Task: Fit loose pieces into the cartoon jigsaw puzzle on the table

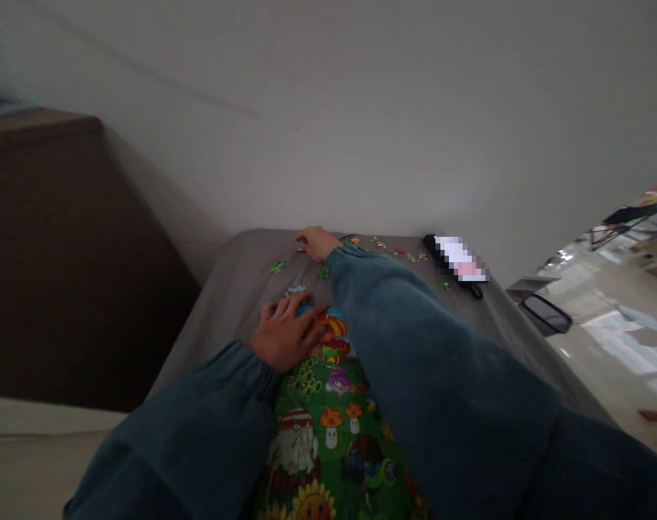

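A jigsaw puzzle [328,404] with a green cartoon picture of mushrooms, sunflowers and pumpkins lies in front of me, partly covered by my sleeves. My left hand [285,334] rests at its far left edge, fingers spread over the border. Just beyond those fingertips is a pale blue puzzle piece [295,290]. My right hand [318,243] is stretched across to the far side of the cloth, fingers curled down and closed on a small light-edged piece, mostly hidden. A green piece [277,266] lies left of it, and another green piece [323,273] lies close below.
Several loose pieces [379,243] are scattered along the far edge of the grey cloth [241,289]. A phone [458,260] in a black case, its screen blurred, lies at the right. A dark brown cabinet [62,253] stands left, and a wall [333,130] rises behind.
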A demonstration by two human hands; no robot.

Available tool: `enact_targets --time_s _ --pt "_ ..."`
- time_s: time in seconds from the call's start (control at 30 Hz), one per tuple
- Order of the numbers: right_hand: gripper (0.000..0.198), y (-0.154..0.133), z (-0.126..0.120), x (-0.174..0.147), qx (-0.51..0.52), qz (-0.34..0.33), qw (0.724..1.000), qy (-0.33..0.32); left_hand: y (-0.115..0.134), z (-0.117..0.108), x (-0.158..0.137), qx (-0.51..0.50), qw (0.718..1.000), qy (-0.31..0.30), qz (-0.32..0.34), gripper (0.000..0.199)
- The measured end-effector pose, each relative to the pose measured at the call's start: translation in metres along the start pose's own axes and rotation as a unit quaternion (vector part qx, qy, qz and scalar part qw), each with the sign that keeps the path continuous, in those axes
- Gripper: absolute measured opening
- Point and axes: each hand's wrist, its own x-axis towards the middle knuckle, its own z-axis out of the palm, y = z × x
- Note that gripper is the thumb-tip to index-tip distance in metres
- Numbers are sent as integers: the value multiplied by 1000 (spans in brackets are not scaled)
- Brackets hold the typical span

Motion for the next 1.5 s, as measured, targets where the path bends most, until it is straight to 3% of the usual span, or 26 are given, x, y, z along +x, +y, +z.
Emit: enact_targets --time_s 0.17,0.3,0.53,0.67,0.8,0.9,1.03,1.2,1.27,1.37,1.5 --pt "36 13 -27 -39 -12 -15 999 29 -1 1 1 -7 1000 -2 1 46" --pt "33 23 -32 -54 -10 11 1000 11 1 -1 2 1 1000 -15 -8 46" --pt "36 9 -9 -20 6 64 998 -7 0 -2 2 6 1000 -18 -9 46" --pt "28 -1 1 -4 30 99 995 0 -2 1 2 14 1000 -8 2 46" --pt "22 -3 -11 -7 92 56 994 -11 -2 3 2 16 1000 0 1 45" --pt "23 0 -33 -36 141 -8 989 -40 -2 3 2 17 1000 -7 -4 45" --pt "30 9 -63 -108 225 -89 965 -99 -3 4 3 17 1000 -9 -4 46" --pt "40 22 -73 -190 225 -95 969 -46 -5 4 5 13 1000 -24 -12 49" --pt "43 28 -68 -205 252 -62 965 -30 -4 3 6 15 999 -32 -16 49" --pt "30 35 -59 -210 278 -17 960 -26 -4 1 7 22 999 -43 -21 50" --pt "22 38 -50 -208 250 -42 963 -87 -5 1 8 32 998 -50 -23 52"
